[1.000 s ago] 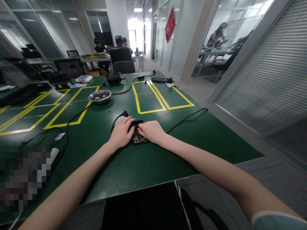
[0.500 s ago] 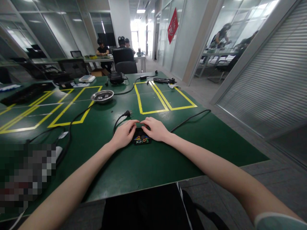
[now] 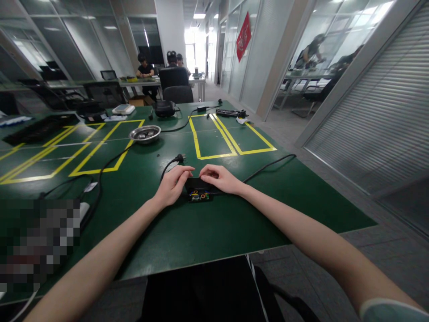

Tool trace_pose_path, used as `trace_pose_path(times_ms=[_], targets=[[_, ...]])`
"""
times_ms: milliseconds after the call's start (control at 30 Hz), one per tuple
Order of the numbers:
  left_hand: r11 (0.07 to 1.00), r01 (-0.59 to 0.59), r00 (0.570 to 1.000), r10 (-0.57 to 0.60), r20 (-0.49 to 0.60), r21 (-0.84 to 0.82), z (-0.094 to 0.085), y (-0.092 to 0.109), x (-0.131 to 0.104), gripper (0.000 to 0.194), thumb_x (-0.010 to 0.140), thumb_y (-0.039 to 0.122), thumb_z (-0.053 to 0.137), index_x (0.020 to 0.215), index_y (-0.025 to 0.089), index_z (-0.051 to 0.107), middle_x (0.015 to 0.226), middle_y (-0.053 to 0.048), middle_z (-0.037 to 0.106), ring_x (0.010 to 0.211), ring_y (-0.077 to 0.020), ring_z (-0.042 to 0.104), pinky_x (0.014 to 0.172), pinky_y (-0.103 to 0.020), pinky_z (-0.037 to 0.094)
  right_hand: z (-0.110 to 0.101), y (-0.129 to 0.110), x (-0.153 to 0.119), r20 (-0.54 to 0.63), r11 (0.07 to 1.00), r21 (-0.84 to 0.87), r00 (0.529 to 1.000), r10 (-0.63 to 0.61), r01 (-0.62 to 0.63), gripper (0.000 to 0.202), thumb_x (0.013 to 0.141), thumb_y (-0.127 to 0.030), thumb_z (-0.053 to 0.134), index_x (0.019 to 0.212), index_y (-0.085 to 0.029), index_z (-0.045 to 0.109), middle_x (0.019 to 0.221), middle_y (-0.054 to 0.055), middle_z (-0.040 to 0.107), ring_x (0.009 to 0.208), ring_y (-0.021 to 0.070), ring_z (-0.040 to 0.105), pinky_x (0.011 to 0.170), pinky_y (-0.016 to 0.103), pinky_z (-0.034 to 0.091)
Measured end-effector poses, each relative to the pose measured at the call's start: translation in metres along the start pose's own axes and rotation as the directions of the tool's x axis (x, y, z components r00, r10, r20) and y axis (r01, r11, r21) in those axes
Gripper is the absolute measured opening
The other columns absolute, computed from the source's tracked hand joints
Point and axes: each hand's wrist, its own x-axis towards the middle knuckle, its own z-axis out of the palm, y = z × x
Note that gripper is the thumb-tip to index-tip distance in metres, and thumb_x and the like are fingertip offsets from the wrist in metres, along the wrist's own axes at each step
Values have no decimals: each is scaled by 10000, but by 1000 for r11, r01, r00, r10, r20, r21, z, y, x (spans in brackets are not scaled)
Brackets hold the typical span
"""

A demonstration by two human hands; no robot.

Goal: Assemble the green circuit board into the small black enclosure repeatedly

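Between my hands on the green table lies a small open black power adapter housing [image 3: 201,199], its circuit board and ring-shaped coils showing at the near side. A plain black cover [image 3: 197,184] stands tilted over its far part. My left hand [image 3: 173,184] grips the cover's left end with thumb and fingers. At the cover's right end, my right hand [image 3: 219,178] pinches its upper edge. The fingertips partly hide both ends. A black power cord with a plug [image 3: 179,158] curves out beyond my left hand, and another black cable [image 3: 268,166] runs off to the right.
A metal bowl [image 3: 145,134] with small parts sits beyond my left hand. Yellow tape [image 3: 216,156] marks rectangles on the table. Further back are a black device [image 3: 164,108] and a black tool-like object [image 3: 231,113]. People sit at a far table [image 3: 145,80].
The black cover has come into clear view, tilted over the back of the housing. My hands have moved slightly apart, the right one a little to the right.
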Motion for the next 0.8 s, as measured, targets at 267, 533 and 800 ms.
trace_pose_path(times_ms=[267,533,800], targets=[[996,67,998,-67,-4,54,0,-4,1,486,1063,440,331,1079,173,737,890,-72,754,812,-209,688,793,-328,531,2,-3,-2,-93,996,-91,995,-21,12,183,914,-343,625,940,-169,678,767,0,652,651,124,557,637,247,470],[982,146,987,-152,46,117,-1,-5,1,574,1064,455,308,853,158,752,696,-44,721,639,-179,662,647,-277,486,1,-7,-5,-56,990,-121,995,-78,71,133,871,-300,651,904,-173,667,857,31,711,764,152,653,707,276,527],[998,66,998,-65,21,-25,-1,0,0,550,1073,469,343,786,156,691,665,-47,720,604,-162,677,665,-282,541,-4,-10,-7,15,997,-17,997,-72,72,206,831,-332,699,954,-174,652,959,49,720,856,165,680,744,281,533]])
